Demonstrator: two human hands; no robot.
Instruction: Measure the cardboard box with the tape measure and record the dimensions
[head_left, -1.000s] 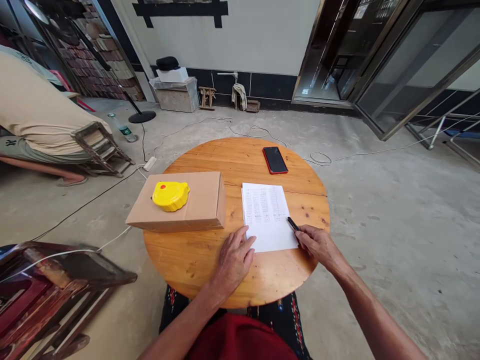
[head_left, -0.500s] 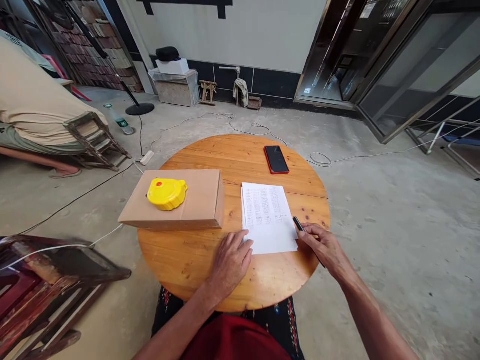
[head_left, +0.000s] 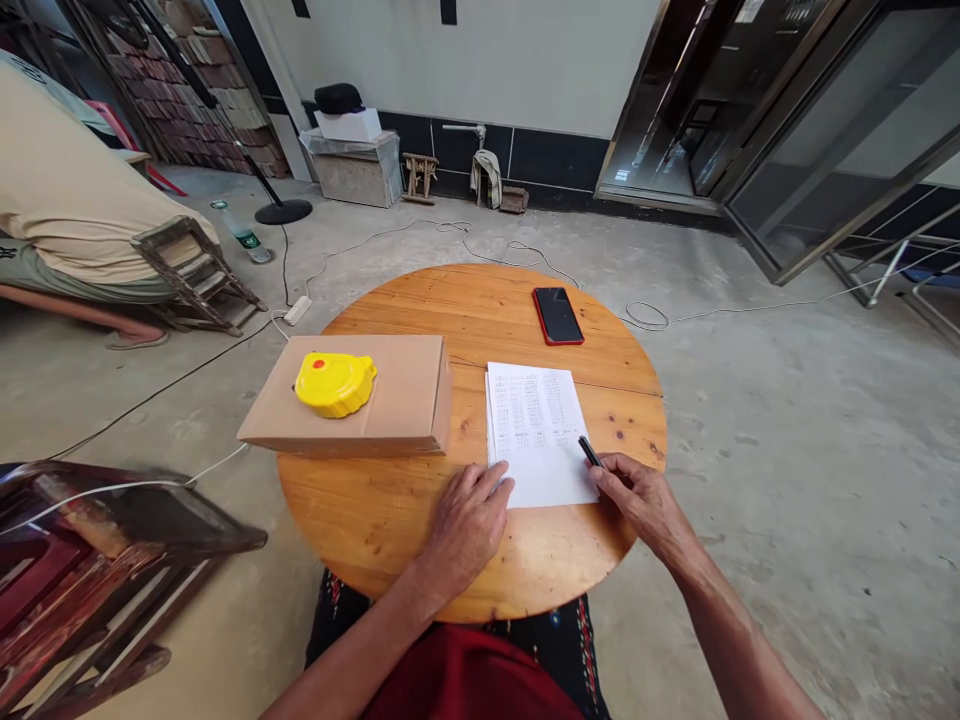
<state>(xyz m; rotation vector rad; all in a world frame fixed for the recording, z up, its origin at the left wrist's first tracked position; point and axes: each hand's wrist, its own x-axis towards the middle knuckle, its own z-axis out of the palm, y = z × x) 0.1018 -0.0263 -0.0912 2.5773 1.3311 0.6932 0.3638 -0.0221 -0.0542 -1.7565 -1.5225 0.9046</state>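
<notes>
White sheets of paper [head_left: 541, 478] lie in front of me on a round wooden table, with rows of small handwriting on their upper part. My left hand [head_left: 471, 515] rests open at the paper's lower left edge, its fingertips touching the sheet. A black pen [head_left: 589, 451] is held between the fingers of my right hand [head_left: 637, 495], at the paper's lower right edge. The pen points up and to the left over the sheet; its lower end is hidden by the hand.
On the table [head_left: 442, 300] stand a cardboard box [head_left: 405, 390] with a yellow tape measure [head_left: 335, 383] on top, and a red-cased phone [head_left: 558, 316] farther back. A wooden chair [head_left: 112, 560] is at left. Beyond are a seated person [head_left: 82, 220], a bottle [head_left: 244, 235] and floor cables.
My right hand has shifted slightly left with the pen, whose tip is now over the paper. The left hand stays at the sheet's edge. The view has tilted slightly.
</notes>
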